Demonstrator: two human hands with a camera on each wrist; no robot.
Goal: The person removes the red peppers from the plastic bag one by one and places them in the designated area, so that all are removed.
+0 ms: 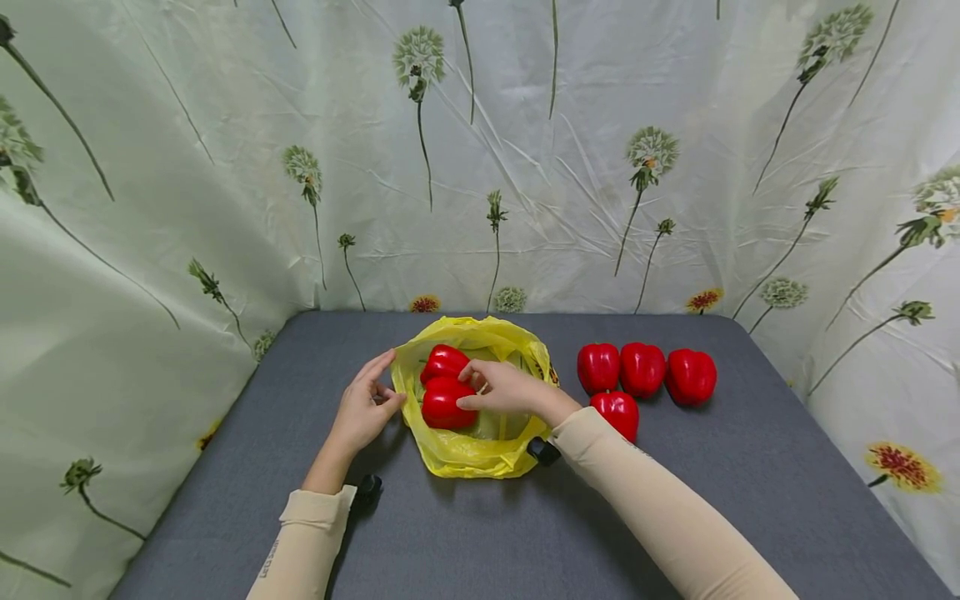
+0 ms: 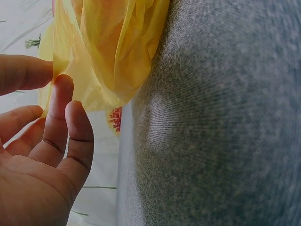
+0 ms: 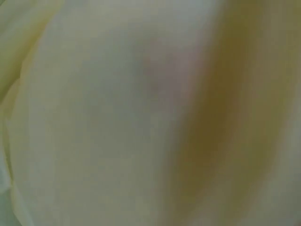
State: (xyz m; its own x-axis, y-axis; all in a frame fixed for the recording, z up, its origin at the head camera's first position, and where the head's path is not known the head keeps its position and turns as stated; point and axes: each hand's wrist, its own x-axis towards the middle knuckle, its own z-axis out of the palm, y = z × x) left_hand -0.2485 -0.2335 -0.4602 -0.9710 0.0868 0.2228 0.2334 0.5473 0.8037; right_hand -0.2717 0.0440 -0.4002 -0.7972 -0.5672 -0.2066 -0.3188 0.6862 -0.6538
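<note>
2 peppers (image 1: 444, 407) in yellow bag (image 1: 474, 468)
Bag is pinched by left hand (image 1: 364, 408); grip of right hand (image 1: 506, 387) cannot be told; collapse could be caused by slipping.

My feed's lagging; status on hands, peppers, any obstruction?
Left hand pinching yellow bag at rim. Right hand in bag at nearer red pepper, grip unclear. Second pepper beside it, four more peppers on table. Bag open, nothing else blocking.

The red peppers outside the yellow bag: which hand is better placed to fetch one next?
Probably the right hand: the four loose red peppers lie on its side of the yellow bag, while the left hand pinches the bag's opposite edge.
</note>
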